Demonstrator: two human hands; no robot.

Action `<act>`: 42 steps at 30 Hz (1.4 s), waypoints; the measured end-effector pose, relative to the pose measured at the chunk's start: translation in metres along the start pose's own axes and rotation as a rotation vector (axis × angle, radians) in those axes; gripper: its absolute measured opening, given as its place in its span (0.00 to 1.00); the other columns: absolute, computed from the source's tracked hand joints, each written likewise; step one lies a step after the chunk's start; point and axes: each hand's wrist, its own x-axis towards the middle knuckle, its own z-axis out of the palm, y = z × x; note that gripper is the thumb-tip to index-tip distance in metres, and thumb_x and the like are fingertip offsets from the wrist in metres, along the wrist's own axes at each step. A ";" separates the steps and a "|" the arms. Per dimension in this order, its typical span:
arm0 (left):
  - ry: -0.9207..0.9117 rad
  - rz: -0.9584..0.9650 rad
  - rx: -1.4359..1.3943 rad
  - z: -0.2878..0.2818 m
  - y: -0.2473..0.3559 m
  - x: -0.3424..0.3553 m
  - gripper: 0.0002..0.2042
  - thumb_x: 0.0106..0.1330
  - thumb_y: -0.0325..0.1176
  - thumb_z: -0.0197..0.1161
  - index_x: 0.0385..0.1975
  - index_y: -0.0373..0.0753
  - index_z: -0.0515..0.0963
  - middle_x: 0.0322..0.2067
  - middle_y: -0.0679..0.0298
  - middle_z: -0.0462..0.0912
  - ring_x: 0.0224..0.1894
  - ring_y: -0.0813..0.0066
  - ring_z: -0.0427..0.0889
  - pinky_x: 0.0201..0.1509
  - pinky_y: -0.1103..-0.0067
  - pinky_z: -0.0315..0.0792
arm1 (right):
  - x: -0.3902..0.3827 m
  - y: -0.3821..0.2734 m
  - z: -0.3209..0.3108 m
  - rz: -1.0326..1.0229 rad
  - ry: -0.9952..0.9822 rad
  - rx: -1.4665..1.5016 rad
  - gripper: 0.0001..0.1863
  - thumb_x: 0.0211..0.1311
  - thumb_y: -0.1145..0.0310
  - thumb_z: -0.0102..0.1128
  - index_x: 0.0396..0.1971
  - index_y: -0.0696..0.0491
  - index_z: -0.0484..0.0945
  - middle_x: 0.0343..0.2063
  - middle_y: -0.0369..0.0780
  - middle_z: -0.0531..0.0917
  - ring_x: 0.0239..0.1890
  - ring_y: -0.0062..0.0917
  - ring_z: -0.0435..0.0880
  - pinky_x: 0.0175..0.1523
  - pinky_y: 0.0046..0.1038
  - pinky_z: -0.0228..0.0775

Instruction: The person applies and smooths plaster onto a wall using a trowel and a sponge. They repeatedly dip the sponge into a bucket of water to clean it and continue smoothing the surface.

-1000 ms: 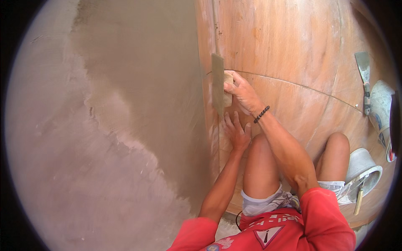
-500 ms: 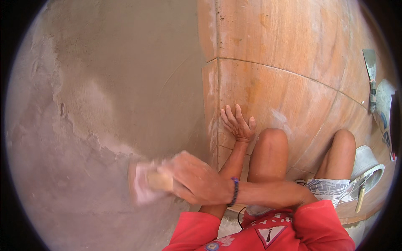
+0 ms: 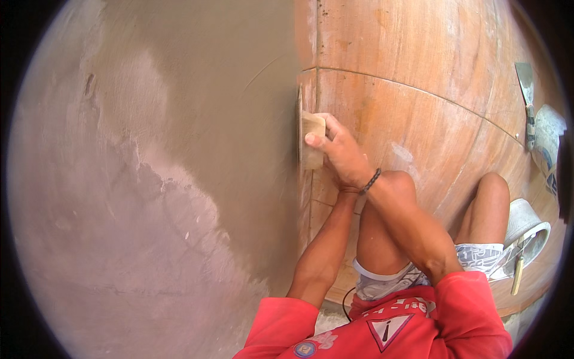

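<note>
My right hand (image 3: 341,152), with a dark beaded bracelet at the wrist, is closed on the pale grip of a plastering float (image 3: 312,143). The float's thin blade stands edge-on along the border between the smooth grey-brown plaster (image 3: 239,131) and the orange wood-look tiles (image 3: 388,113). My right forearm crosses over my left arm. Behind the right hand, most of my left hand (image 3: 345,186) is hidden near the tiles; its wrist shows, but its fingers cannot be made out.
On the right lie a scraper (image 3: 528,107) with a broad metal blade and a pale bag (image 3: 549,140). A whitish bucket (image 3: 526,224) is tipped beside my knee, with a yellowish-handled tool (image 3: 518,275) at its mouth. Rougher, pinkish-grey plaster (image 3: 119,239) covers the lower left.
My right hand has swung the float from the lower left up and right to the tile border. It now covers my left hand, which lay spread on the tiles before.
</note>
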 end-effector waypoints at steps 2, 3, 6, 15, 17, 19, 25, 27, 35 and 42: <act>0.018 0.071 0.025 -0.011 0.021 -0.004 0.37 0.65 0.57 0.51 0.68 0.38 0.56 0.63 0.43 0.62 0.68 0.39 0.54 0.71 0.54 0.47 | -0.014 -0.002 0.013 -0.055 0.004 -0.139 0.28 0.62 0.54 0.64 0.54 0.58 0.71 0.44 0.43 0.79 0.48 0.27 0.77 0.54 0.32 0.68; 0.083 0.180 0.363 -0.015 0.018 -0.005 0.36 0.66 0.58 0.49 0.68 0.40 0.57 0.65 0.44 0.58 0.69 0.38 0.52 0.70 0.51 0.46 | -0.027 -0.004 0.022 -0.076 -0.006 -0.163 0.28 0.62 0.54 0.64 0.53 0.58 0.71 0.44 0.44 0.79 0.48 0.29 0.77 0.54 0.33 0.68; 0.222 0.330 0.456 -0.007 -0.009 0.004 0.36 0.66 0.58 0.47 0.68 0.42 0.56 0.68 0.46 0.53 0.70 0.38 0.48 0.69 0.46 0.45 | -0.087 -0.024 0.076 -0.061 -0.184 -0.150 0.30 0.60 0.52 0.65 0.53 0.59 0.71 0.46 0.44 0.76 0.51 0.29 0.74 0.58 0.31 0.65; 0.112 0.278 0.206 0.000 -0.015 0.005 0.36 0.65 0.57 0.47 0.69 0.42 0.56 0.68 0.46 0.52 0.70 0.35 0.47 0.67 0.43 0.44 | -0.071 -0.033 -0.004 0.043 -0.180 0.133 0.34 0.65 0.59 0.62 0.65 0.57 0.60 0.55 0.36 0.73 0.56 0.18 0.72 0.59 0.25 0.67; 0.009 0.238 0.031 0.002 -0.015 0.011 0.36 0.65 0.58 0.47 0.69 0.42 0.56 0.68 0.45 0.52 0.69 0.34 0.48 0.67 0.43 0.44 | -0.031 -0.054 -0.023 0.158 -0.233 0.551 0.35 0.66 0.58 0.62 0.67 0.56 0.60 0.58 0.38 0.74 0.57 0.22 0.74 0.61 0.29 0.68; -0.106 0.199 -0.147 0.005 -0.012 0.013 0.37 0.65 0.58 0.47 0.69 0.42 0.56 0.68 0.45 0.53 0.69 0.34 0.48 0.67 0.42 0.44 | -0.002 -0.055 -0.043 0.077 -0.228 0.565 0.35 0.65 0.57 0.63 0.66 0.56 0.61 0.58 0.38 0.74 0.58 0.23 0.74 0.62 0.30 0.67; 0.229 0.347 0.396 0.003 -0.013 0.004 0.35 0.68 0.59 0.45 0.68 0.41 0.57 0.66 0.44 0.55 0.67 0.33 0.51 0.67 0.43 0.47 | 0.053 -0.077 -0.053 -0.064 -0.247 0.509 0.36 0.64 0.54 0.64 0.65 0.57 0.63 0.56 0.38 0.75 0.59 0.23 0.72 0.61 0.31 0.68; 0.234 0.355 0.377 0.000 -0.010 0.005 0.34 0.68 0.58 0.45 0.67 0.41 0.57 0.66 0.44 0.54 0.67 0.33 0.51 0.67 0.43 0.47 | 0.058 -0.079 -0.047 -0.092 -0.216 0.465 0.34 0.64 0.54 0.64 0.63 0.57 0.65 0.55 0.38 0.76 0.58 0.23 0.72 0.61 0.31 0.68; 0.239 0.337 0.362 0.000 -0.010 0.003 0.35 0.66 0.59 0.47 0.67 0.43 0.58 0.67 0.44 0.55 0.68 0.35 0.51 0.66 0.43 0.48 | 0.055 -0.088 -0.009 -0.131 0.080 -0.013 0.29 0.62 0.56 0.63 0.56 0.59 0.69 0.46 0.45 0.80 0.47 0.26 0.79 0.53 0.31 0.72; 0.144 0.319 0.454 0.002 -0.007 -0.002 0.35 0.67 0.59 0.46 0.68 0.40 0.57 0.67 0.45 0.54 0.68 0.35 0.51 0.68 0.45 0.46 | -0.037 -0.081 0.073 -0.671 -0.078 -0.506 0.31 0.57 0.53 0.65 0.55 0.56 0.70 0.43 0.46 0.79 0.46 0.39 0.80 0.50 0.37 0.72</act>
